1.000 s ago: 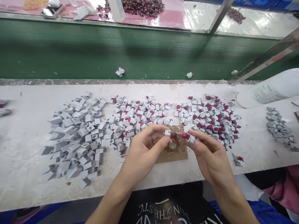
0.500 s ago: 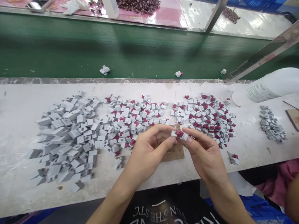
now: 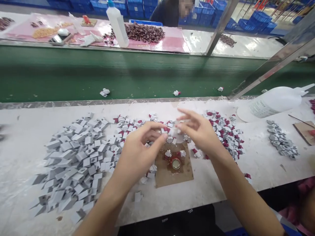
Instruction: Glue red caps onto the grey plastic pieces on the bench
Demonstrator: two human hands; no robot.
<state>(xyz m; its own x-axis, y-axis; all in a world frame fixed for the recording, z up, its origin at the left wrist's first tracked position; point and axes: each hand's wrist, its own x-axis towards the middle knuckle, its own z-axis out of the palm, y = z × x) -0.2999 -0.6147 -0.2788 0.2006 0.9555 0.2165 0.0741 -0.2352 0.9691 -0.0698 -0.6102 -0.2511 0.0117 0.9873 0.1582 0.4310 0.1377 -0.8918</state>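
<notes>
Thumb and fingertips of my left hand pinch a small white-and-dark-red plastic piece. My right hand is just right of it, fingers spread and smeared by motion. A blurred whitish shape shows between the hands; whether the right fingertips touch it is unclear. Below them lies a brown cardboard square with a bottle cap in a wet red patch. Two small white pieces rest near the cap. Left of my left hand is a heap of grey block pieces.
White-and-red pieces are heaped at right, with a small grey-part pile beyond. A white bottle lies on its side. Behind runs a green belt with several pieces. A metal post and a person are beyond.
The view has tilted up, showing more of the far bench. My hands have moved apart; the right one has opened and lifted away, uncovering the cardboard and bottle cap.
</notes>
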